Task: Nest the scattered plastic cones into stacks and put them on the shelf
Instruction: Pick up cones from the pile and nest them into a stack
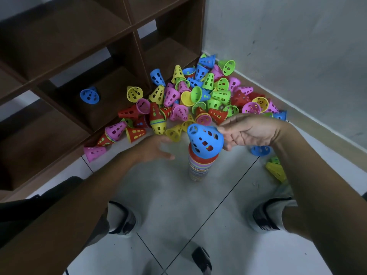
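A tall stack of nested coloured cones (199, 165) stands upright on the tiled floor in the middle. A blue perforated cone (205, 140) sits tilted on top of it, and my right hand (250, 132) pinches its rim from the right. My left hand (153, 148) hovers just left of the stack, fingers spread, holding nothing. Behind the stack lies a big pile of scattered cones (198, 96) in pink, yellow, green, red and blue. A dark wooden shelf (83, 62) stands on the left, with one blue cone (89, 95) lying in a low compartment.
The grey wall (288, 46) closes off the right side and the corner behind the pile. A blue cone (260, 150) and a yellow cone (277, 171) lie on the floor under my right arm. My two feet (123, 221) stand on the white tiles below.
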Tool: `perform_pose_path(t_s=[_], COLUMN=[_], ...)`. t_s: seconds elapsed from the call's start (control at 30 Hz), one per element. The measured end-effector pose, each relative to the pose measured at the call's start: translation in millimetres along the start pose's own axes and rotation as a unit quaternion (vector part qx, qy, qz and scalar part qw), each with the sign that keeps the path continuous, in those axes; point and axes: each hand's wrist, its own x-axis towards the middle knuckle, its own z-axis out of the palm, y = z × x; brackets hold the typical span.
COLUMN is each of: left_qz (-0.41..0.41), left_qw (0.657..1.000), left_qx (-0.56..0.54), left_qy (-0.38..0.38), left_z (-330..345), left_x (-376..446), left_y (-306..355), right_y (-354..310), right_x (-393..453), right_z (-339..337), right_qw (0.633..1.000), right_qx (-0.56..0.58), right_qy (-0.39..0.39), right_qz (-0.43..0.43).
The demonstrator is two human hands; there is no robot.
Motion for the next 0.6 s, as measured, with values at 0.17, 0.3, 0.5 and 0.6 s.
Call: perform_pose_path(t_s=[0.17,0.3,0.5,0.6], left_qz=[-0.003,-0.018,-0.041,-0.035], left_qw=[0.998,0.993,0.986,0.986], left_qx=[0.015,0.070,0.127,0.148], left_qy=[0.058,0.090,0.097,0.072], left_z=[0,1,6,8], left_x=[13,31,63,72], left_y=[-19,-29,-37,-40], right_y=[9,11,12,27], right_x=[5,5,12,27], right_z=[-5,-14,-22,-28], right_qw=[0.997,0.990,0.971,0.961], right_qx=[-0.057,-0.126,-0.201,-0.197], right_qy=[0.008,0.027,0.078,0.144], right_qz=[0.041,0.058,0.105,0.132])
